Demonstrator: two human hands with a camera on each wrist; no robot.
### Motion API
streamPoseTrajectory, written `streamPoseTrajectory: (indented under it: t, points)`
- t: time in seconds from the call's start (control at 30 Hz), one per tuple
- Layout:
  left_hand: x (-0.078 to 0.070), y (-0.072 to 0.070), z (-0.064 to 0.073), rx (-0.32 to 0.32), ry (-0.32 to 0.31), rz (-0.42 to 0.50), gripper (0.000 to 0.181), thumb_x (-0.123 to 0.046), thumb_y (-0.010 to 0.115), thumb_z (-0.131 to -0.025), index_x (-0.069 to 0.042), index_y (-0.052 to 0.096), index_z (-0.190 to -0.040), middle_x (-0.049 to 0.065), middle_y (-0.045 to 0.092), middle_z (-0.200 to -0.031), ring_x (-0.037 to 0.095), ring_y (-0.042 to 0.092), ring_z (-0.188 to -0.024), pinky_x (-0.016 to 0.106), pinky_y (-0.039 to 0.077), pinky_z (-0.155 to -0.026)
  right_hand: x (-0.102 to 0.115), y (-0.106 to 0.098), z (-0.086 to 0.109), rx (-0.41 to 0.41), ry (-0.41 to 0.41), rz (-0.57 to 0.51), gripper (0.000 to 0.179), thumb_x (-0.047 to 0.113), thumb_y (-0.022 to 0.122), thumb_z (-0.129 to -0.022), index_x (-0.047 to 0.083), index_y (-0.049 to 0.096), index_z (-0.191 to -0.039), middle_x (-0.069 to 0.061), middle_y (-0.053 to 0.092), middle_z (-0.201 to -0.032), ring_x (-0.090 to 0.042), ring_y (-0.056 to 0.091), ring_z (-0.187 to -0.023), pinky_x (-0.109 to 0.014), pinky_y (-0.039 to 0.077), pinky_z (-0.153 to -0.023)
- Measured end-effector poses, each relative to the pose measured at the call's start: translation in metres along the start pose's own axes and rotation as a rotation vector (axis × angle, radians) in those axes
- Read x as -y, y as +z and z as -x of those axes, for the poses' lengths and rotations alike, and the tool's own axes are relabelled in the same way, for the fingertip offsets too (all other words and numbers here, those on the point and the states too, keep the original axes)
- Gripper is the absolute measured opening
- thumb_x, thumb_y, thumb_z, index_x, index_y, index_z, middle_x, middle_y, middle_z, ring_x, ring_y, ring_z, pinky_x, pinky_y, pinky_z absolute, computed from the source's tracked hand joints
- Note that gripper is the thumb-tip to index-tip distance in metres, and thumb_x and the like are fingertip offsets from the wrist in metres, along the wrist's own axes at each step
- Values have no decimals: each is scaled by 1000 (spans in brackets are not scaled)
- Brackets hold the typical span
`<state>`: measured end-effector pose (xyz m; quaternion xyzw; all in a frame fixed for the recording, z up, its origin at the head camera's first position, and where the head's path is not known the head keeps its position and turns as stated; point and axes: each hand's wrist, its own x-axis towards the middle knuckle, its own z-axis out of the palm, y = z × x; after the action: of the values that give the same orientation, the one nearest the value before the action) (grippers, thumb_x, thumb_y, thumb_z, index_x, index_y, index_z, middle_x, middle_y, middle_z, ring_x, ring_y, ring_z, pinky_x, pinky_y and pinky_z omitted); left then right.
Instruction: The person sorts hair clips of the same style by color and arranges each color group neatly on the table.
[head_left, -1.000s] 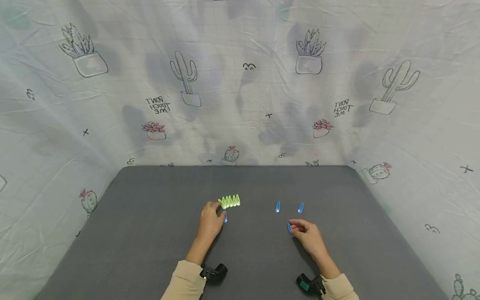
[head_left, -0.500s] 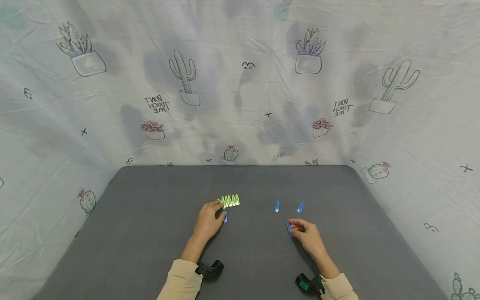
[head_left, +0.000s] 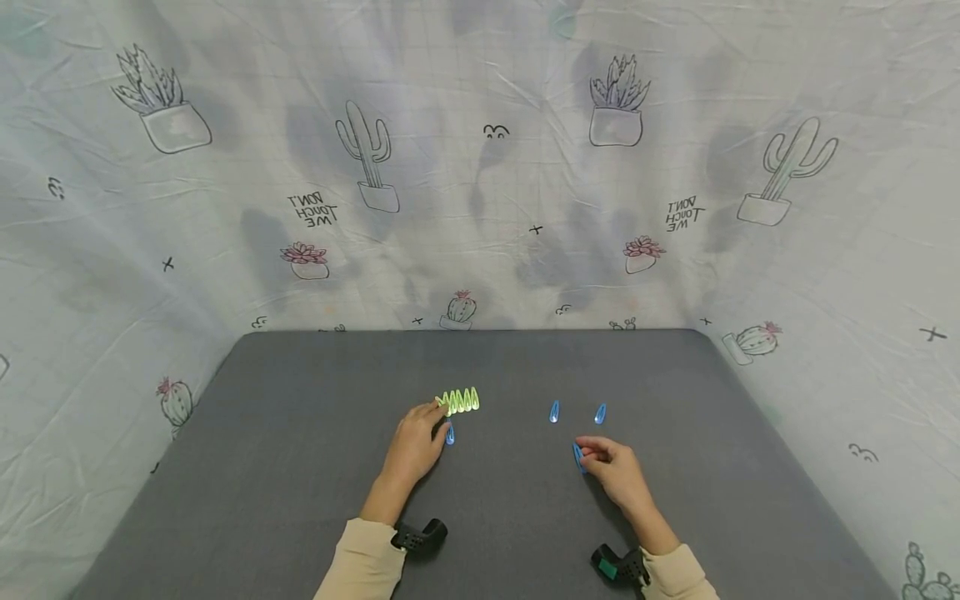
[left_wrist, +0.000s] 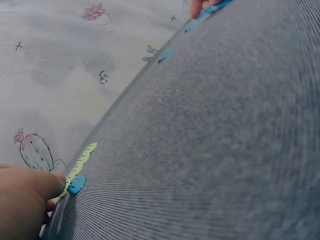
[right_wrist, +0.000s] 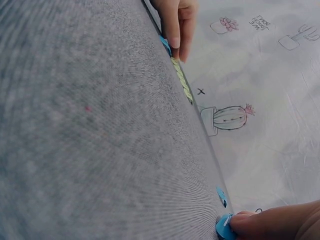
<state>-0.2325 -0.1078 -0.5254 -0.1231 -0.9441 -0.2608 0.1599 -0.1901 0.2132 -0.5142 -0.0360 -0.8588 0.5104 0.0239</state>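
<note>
A row of several yellow-green snap hair clips (head_left: 460,401) lies on the dark grey table, with one blue hair clip (head_left: 450,433) just in front of its left end. My left hand (head_left: 414,440) reaches to that spot, fingertips over the leftmost green clips and thumb (left_wrist: 52,185) right at the blue clip's edge. Farther right, my right hand (head_left: 615,471) pinches another blue hair clip (head_left: 578,457) between thumb and fingers, low over the table. In the right wrist view this pinched clip (right_wrist: 226,227) shows at the thumb tip.
Two more blue hair clips, a left one (head_left: 554,412) and a right one (head_left: 601,413), lie apart beyond my right hand. Behind the table (head_left: 337,367) hangs a pale cloth (head_left: 480,183) printed with cacti. Each wrist wears a black camera mount.
My left hand has drawn slightly to the left, so more of the blue clip beside its thumb shows. The right hand keeps its place with its blue clip.
</note>
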Motion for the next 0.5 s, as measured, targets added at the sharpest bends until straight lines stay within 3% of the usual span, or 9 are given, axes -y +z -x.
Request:
streamPoseTrajectory:
  t: [0.33, 0.5]
  points:
    - [-1, -2, 2, 54, 12, -8, 34, -23, 62, -92, -7, 66, -121, 19, 55, -133, 36, 50, -123, 51, 41, -99, -1, 1, 0, -7, -3, 5, 27, -6, 65, -81, -4, 69, -107, -10, 68, -90, -3, 56, -75, -18, 46, -64]
    - [3, -4, 3, 52, 16, -9, 35, -24, 63, -91, -5, 66, -120, 20, 55, -133, 37, 50, -123, 51, 42, -98, -1, 1, 1, -3, -2, 3, 27, -6, 65, -81, -4, 69, -108, -10, 67, -90, -4, 56, -75, -18, 46, -63]
